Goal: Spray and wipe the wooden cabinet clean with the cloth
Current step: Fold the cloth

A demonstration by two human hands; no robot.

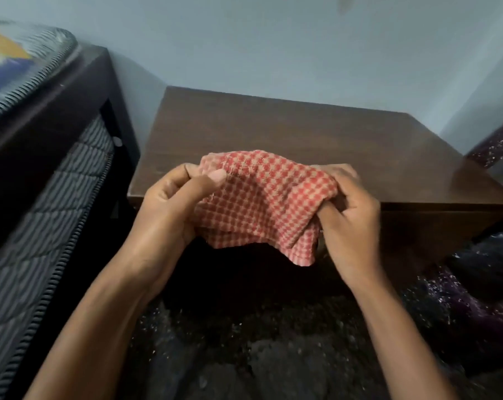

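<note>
A red-and-beige checked cloth (262, 203) hangs bunched between both hands, in the air over the front edge of the dark wooden cabinet (288, 134). My left hand (169, 209) pinches the cloth's left edge between thumb and fingers. My right hand (348, 217) grips its right side, fingers curled into the fabric. The cloth's lower corner droops in front of the cabinet's front face. The cabinet top behind the cloth is bare. No spray bottle is in view.
A bed with a dark wooden frame (71, 96) and a grey striped mattress (51, 203) stands close on the left. A pale blue wall (273, 47) backs the cabinet. Dark speckled floor (273, 356) lies below, with a speckled ledge (495, 145) at right.
</note>
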